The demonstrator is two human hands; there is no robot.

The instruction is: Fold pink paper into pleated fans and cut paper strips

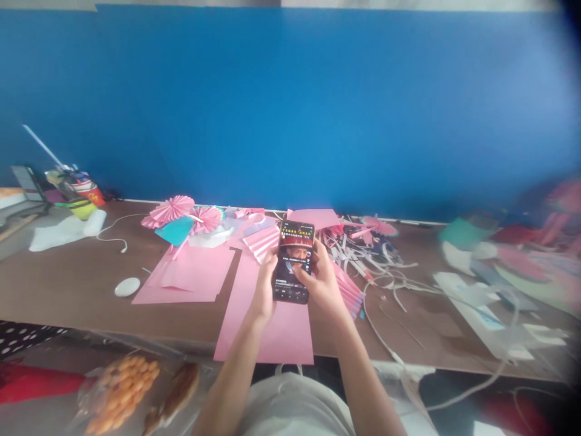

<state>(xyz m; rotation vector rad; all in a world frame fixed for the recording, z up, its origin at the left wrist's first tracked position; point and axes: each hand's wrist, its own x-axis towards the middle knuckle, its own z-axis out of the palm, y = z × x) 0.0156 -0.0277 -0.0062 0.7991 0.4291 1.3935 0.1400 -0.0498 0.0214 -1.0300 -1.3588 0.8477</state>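
Observation:
Both of my hands hold a black smartphone (pixel 294 261) upright above the table, its lit screen facing me and showing a video with bright text. My left hand (pixel 265 284) grips its lower left side, and my right hand (pixel 320 272) holds its right side with the fingers across the screen. Below them lies a long pink paper sheet (pixel 267 321). A folded pink paper strip (pixel 261 242) sits just beyond the phone, and a pleated pink paper fan (pixel 349 290) lies near my right hand. Further left are a wider pink sheet (pixel 186 275) and round pink paper fans (pixel 170 211).
The brown tabletop (pixel 72 284) stands against a blue wall (pixel 290 103). White paper strips (pixel 363 257) lie tangled to the right. A pen cup (pixel 86 194) stands at far left, with a white cable (pixel 111 229) nearby. A bag of orange food (pixel 122 387) sits below the table edge.

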